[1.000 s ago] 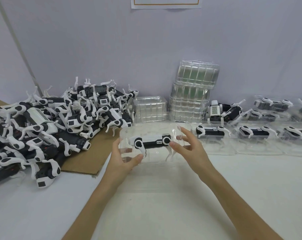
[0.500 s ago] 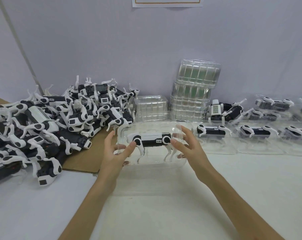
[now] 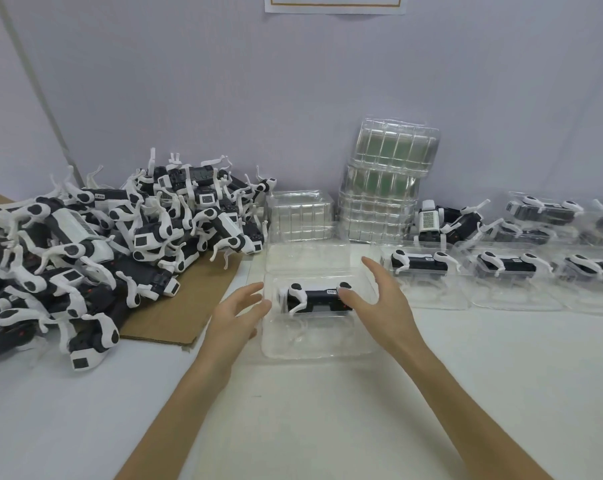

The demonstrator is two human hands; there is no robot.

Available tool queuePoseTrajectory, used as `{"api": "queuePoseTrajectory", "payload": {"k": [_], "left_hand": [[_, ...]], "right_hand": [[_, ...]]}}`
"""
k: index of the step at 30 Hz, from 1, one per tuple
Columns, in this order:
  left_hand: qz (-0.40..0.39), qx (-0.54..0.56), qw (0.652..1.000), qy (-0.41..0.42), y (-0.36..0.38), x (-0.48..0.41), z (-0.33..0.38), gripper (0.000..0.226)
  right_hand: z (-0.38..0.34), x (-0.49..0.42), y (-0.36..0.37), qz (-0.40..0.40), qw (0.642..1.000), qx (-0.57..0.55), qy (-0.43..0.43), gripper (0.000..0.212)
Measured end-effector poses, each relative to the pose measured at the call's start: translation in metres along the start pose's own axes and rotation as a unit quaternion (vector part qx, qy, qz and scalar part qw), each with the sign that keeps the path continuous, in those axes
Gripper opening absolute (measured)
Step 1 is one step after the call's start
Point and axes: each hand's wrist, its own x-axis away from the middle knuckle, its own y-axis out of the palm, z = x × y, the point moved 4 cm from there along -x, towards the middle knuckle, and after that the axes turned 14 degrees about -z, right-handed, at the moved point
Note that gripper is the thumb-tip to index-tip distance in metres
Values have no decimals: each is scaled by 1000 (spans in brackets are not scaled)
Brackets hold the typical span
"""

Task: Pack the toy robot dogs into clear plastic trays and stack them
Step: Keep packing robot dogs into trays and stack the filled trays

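Toy robot dog [image 3: 314, 298] in clear tray [image 3: 293, 346], frame centre, on tabletop [image 3: 362, 417]. Left grip [image 3: 236, 315] spread apart at tray's left edge; right grip [image 3: 379, 299] spread above right edge. Cardboard [image 3: 175, 313] near left, packed trays [image 3: 507, 271] just right.

I saw a glossy, see-through plastic tray [image 3: 314, 346], a smooth black-and-white plastic toy dog [image 3: 319, 299], matt brown cardboard [image 3: 175, 317] with a rough torn edge, and a matt white tabletop [image 3: 327, 427].
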Motion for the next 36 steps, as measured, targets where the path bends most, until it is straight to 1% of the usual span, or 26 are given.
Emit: {"api": "queuePoseTrajectory", "payload": {"k": [1,2,3,4,5,6,7,9,11,13,14,17,19,21,23,25,28,30,33,36], "left_hand": [[-2,-2,1000,-1,1,0,0,31],[-1,-5,1000,-1,1,0,0,31],[2,-8,1000,1,1,0,0,30],[4,-10,1000,3,1,-1,0,31],[4,-11,1000,4,1,-1,0,31],[4,-12,1000,4,1,-2,-1,31],[5,-13,1000,4,1,-2,-1,31],[20,-2,1000,7,2,-3,-3,28],[59,32,998,10,-2,-3,-4,22],[100,67,993,9,-7,-4,-4,22],[120,82,989,9,-10,-4,-4,22],[167,105,980,15,-22,-3,-4,20],[175,113,978,11,-26,-3,-5,21],[174,124,977,8,-25,-4,-7,22],[168,128,977,7,-21,-4,-8,22],[154,126,980,9,-17,-5,-8,22],[139,129,982,3,-14,-6,-9,21],[139,132,981,-2,-14,-6,-10,22],[143,132,981,-4,-15,-8,-12,23],[150,134,980,-7,-17,-8,-13,23]], "right_hand": [[-8,3,3,-5,997,48,-57,79],[-16,6,8,-28,987,118,-106,86],[-20,8,16,-62,969,198,-136,93],[-21,10,24,-98,945,274,-147,97],[-18,10,31,-129,921,338,-144,97],[-14,10,36,-148,901,384,-136,92],[-12,10,37,-155,891,405,-131,85],[-13,9,34,-151,896,397,-133,69],[-16,9,30,-149,900,380,-153,55],[-18,9,25,-156,903,363,-170,47],[-21,9,21,-161,913,332,-175,45],[-31,9,2,-141,958,171,-181,40],[-40,11,-13,-123,969,85,-195,40],[-52,12,-30,-105,969,42,-220,40],[-61,12,-53,-76,966,50,-240,40],[-64,9,-80,-45,967,86,-237,40],[-51,-3,-124,-16,969,162,-185,40],[-37,-12,-156,7,971,193,-143,38],[-14,-22,-200,63,962,248,-97,33],[13,-27,-237,118,952,275,-66,29]]}}
